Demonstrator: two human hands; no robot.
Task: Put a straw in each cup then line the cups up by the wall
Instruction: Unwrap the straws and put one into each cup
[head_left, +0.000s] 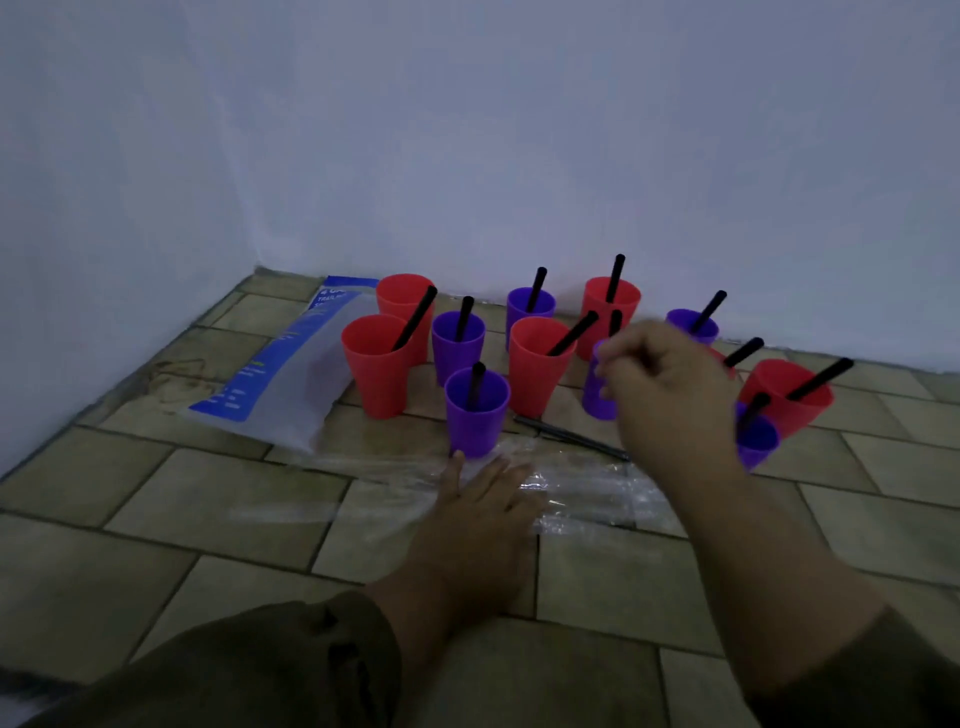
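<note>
Several red and purple cups stand on the tiled floor near the wall, most with a black straw in them. My right hand (670, 395) hovers over a purple cup (597, 395), its fingers curled at the rim and pinching a black straw (616, 321) that sticks up out of that cup. My left hand (483, 514) lies flat on clear plastic wrap (582, 499), just in front of another purple cup (477, 415). No straw shows in the back left red cup (402, 299). A red cup behind my right hand is mostly hidden.
A few loose black straws (571, 435) lie on the floor between the cups and the wrap. A blue and white plastic bag (291, 379) lies to the left of the cups. The white wall (519, 156) runs behind them and meets a side wall at the left.
</note>
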